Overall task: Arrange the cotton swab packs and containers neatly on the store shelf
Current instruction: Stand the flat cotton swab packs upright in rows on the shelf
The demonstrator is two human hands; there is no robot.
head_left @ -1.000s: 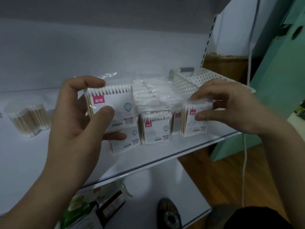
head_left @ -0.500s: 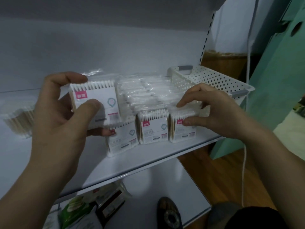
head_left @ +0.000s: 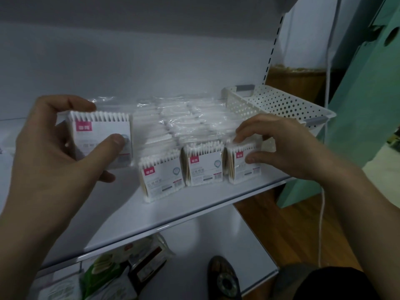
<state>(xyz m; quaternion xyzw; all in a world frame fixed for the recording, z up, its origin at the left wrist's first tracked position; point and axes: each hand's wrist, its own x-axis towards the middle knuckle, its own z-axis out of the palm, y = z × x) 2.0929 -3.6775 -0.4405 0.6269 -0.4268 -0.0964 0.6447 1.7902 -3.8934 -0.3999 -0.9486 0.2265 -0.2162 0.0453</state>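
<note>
White shelving takes up most of my view, a pale back panel [head_left: 151,61] rising behind one broad white metal shelf board [head_left: 194,204]. At the board's right end stands a white perforated plastic basket with grey handles [head_left: 281,105]. Just left of it, toward the back, lies a loose heap of clear-wrapped cotton swab packs [head_left: 184,124], piled flat on one another. My left hand [head_left: 49,152] is raised above the board's left part and grips a square cotton swab pack with a white card and pink label [head_left: 101,128]: thumb pressed across the card's front, forefinger curled over the swab tips on top, the other fingers behind it (only one fingertip peeks out below). My right hand [head_left: 287,146] pinches the rightmost standing pack [head_left: 240,172], fingertips bent onto its top edge and thumb on its front face. That pack stands upright at the front of the heap, with a middle standing pack [head_left: 204,164] just beside it on the left, and a leftmost standing pack [head_left: 161,178] next along, tilted a little and set slightly nearer me. Below the board, on a lower shelf, lie green and white wrapped packages [head_left: 101,271], and a thin white cord [head_left: 322,213] hangs down at the right
</note>
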